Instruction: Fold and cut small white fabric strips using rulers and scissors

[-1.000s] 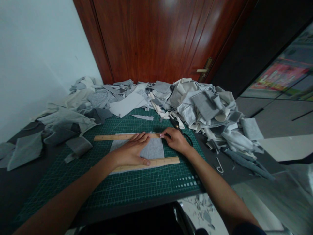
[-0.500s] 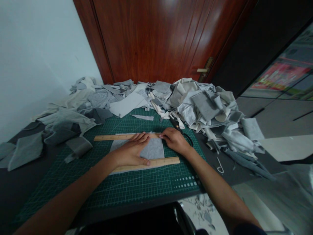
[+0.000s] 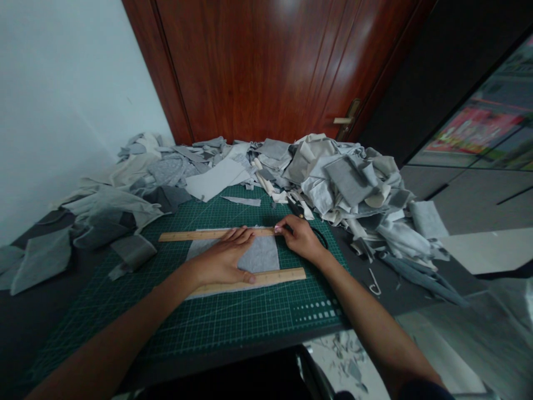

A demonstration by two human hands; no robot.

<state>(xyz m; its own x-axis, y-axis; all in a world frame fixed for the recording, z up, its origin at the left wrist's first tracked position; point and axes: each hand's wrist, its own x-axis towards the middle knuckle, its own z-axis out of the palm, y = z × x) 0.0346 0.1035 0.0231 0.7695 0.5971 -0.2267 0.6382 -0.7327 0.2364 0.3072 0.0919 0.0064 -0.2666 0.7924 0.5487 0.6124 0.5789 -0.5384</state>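
A piece of grey fabric (image 3: 262, 253) lies flat on the green cutting mat (image 3: 233, 325). One wooden ruler (image 3: 183, 236) crosses its far edge, and a second wooden ruler (image 3: 283, 274) crosses its near edge. Spread over the cloth is my left hand (image 3: 227, 255), its fingertips resting on the far ruler and its thumb on the near one. My right hand (image 3: 297, 236) is pinched at the right end of the far ruler. Something small and pale pink shows at its fingertips, too small to name. A black-handled tool (image 3: 296, 208) lies just beyond that hand, partly hidden.
Heaps of grey and cream fabric scraps (image 3: 350, 172) line the back and both sides of the dark table (image 3: 25, 322). A narrow grey strip (image 3: 241, 200) lies on the mat. A white hook-shaped piece (image 3: 375, 282) sits at the right. Behind stands a brown door (image 3: 258, 72).
My right hand's fingers have shifted slightly at the ruler's end, and the small pinkish thing shows more clearly. My left hand stays pressed on the fabric and both rulers.
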